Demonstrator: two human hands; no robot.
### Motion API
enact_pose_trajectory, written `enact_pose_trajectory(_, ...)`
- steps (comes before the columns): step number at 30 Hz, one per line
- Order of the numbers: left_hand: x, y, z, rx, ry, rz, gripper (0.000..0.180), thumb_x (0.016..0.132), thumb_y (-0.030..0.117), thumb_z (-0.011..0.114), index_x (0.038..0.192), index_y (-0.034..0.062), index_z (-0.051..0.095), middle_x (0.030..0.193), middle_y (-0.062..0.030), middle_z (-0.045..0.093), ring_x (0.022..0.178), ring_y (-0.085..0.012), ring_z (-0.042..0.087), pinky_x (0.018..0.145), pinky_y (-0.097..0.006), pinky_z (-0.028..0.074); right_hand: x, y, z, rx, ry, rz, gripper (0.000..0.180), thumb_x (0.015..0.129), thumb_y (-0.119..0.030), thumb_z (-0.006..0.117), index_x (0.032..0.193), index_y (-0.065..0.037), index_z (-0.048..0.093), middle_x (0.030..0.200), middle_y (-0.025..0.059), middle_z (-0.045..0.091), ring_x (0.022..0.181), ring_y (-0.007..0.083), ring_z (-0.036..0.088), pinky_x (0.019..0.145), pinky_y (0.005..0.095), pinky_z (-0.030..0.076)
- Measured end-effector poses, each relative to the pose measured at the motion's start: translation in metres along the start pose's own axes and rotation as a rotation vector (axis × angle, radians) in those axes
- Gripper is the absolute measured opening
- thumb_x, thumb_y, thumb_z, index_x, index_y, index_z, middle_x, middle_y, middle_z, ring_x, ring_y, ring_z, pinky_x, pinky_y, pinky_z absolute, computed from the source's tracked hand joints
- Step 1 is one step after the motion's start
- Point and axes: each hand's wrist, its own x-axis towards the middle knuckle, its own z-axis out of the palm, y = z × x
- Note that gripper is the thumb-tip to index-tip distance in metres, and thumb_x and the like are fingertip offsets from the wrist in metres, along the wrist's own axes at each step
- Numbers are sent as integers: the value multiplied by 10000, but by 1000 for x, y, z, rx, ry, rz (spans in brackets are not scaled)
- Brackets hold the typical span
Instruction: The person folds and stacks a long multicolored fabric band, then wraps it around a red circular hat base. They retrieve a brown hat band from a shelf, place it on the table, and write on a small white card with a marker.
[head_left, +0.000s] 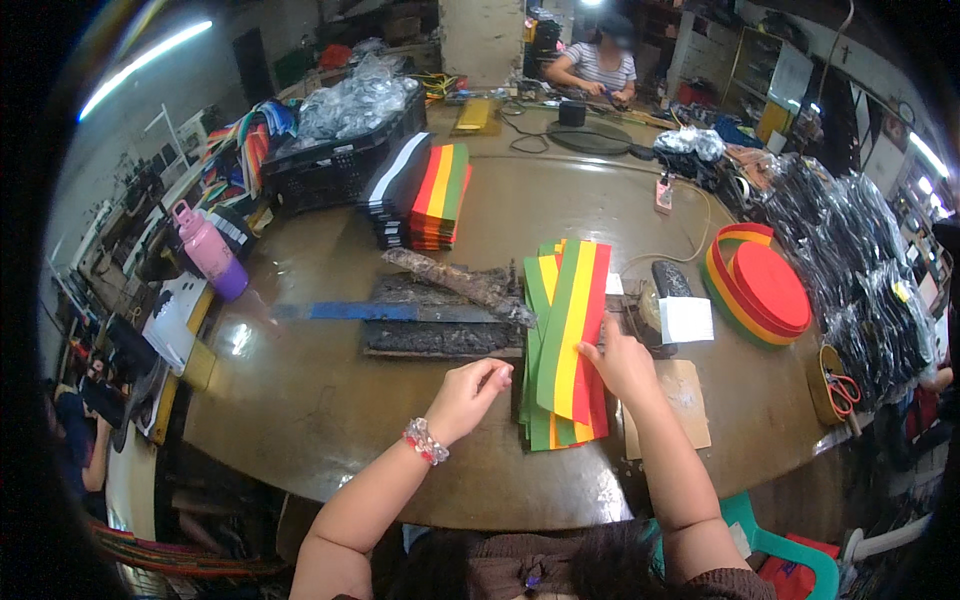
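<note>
In front of me lies a loose pile of green, yellow and red striped strips (566, 330), fanned slightly over one another. My right hand (628, 365) is at the right edge of the top strip, its thumb over the red band and its other fingers curled beside the edge. To the left of the pile, my left hand (470, 400) is closed in a pinch above the table. Whatever its fingertips hold, if anything, is too small to make out. Behind my left hand is a dark, worn block (440, 335) with a blue strip (390, 312) and a rough bar (455, 283) across it.
Stacked striped strips (440, 195) and black-and-white strips (395, 185) stand farther back, beside a black crate (320, 165) of plastic bags. A striped roll (765, 290) lies right, near scissors (845, 395). A pink-purple bottle (212, 252) stands left. Another person (600, 70) sits across the table.
</note>
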Motion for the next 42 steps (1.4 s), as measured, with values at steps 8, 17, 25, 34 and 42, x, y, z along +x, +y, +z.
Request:
enact_pose_trajectory(8, 38, -16, 19, -368, -324, -297, 508, 986, 439, 435, 1354, 88, 428, 1275, -56, 534, 1165, -145, 502, 951, -324, 434, -35, -5, 41, 430, -50, -81, 832, 838, -346, 663, 1423, 27, 204, 1073, 290, 619, 977, 403, 627, 842, 446, 500)
enact_pose_trajectory(17, 2, 5, -3, -238, -435, -269, 552, 905, 318, 630, 1311, 17, 408, 1215, -114, 576, 1078, -181, 577, 925, -355, 476, -108, -34, -4, 244, -334, -280, 546, 810, -310, 722, 1234, -29, 525, 799, 155, 653, 677, 328, 642, 642, 394, 507)
enact_pose_trajectory(25, -41, 49, -24, 728, -667, 0, 365, 878, 263, 606, 1080, 0, 453, 966, -261, 613, 938, -421, 600, 799, -460, 488, -82, -65, -23, -222, 51, -778, 512, 695, -264, 774, 1094, -56, 531, 1065, 134, 622, 1000, 324, 605, 918, 451, 435)
enact_pose_trajectory(34, -38, 83, -74, 1015, -335, 685, 434, 814, 354, 653, 1088, 44, 519, 894, -103, 580, 846, -293, 577, 748, -387, 483, -114, -67, -43, -339, 261, -740, 160, 766, -100, 541, 926, -101, 536, 791, 41, 526, 802, 218, 554, 702, 343, 405)
enact_pose_trajectory(42, -32, 49, -64, 1204, -468, 333, 389, 816, 295, 654, 1110, 67, 541, 957, -119, 610, 909, -281, 609, 789, -394, 481, -106, -40, 1, -293, -8, -524, 225, 759, -136, 652, 929, -77, 517, 809, 96, 593, 808, 279, 619, 711, 410, 474)
